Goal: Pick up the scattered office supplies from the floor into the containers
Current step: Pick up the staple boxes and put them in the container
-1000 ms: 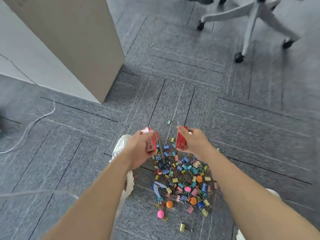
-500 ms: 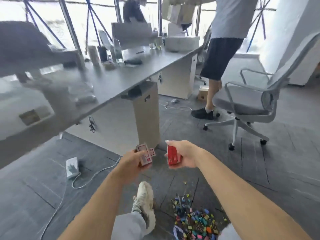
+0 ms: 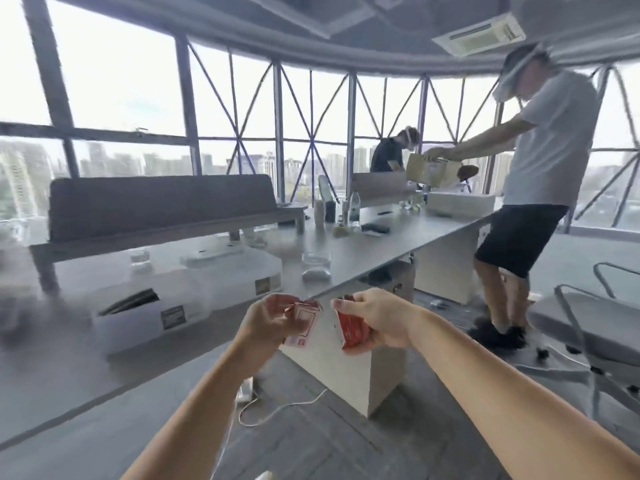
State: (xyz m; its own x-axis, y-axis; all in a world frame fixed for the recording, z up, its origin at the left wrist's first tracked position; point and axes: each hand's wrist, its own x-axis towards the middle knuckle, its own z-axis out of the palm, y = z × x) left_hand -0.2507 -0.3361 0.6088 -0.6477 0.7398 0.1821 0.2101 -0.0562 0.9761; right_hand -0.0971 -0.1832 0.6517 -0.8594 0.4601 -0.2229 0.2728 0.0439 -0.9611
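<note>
My left hand point(image 3: 273, 318) grips a small red-and-white cardboard box point(image 3: 304, 323) with its flaps open. Beside it, my right hand point(image 3: 375, 320) holds a red box point(image 3: 351, 329) of the same size. Both boxes are held up at chest height, a little apart, in front of the grey desk point(image 3: 381, 251). The pile of coloured clips on the floor is out of view. White plastic containers point(image 3: 194, 289) stand on the desk to the left, blurred.
A glass jar point(image 3: 316, 266) stands near the desk edge. A person in a white shirt point(image 3: 543, 161) stands at the right by the desk with a cardboard box. A grey office chair point(image 3: 588, 317) is at the far right. A white cable point(image 3: 277, 410) lies on the floor.
The view has swung up from the floor and the clip pile to the desk and windows. Both hands have risen with the two boxes still in them.
</note>
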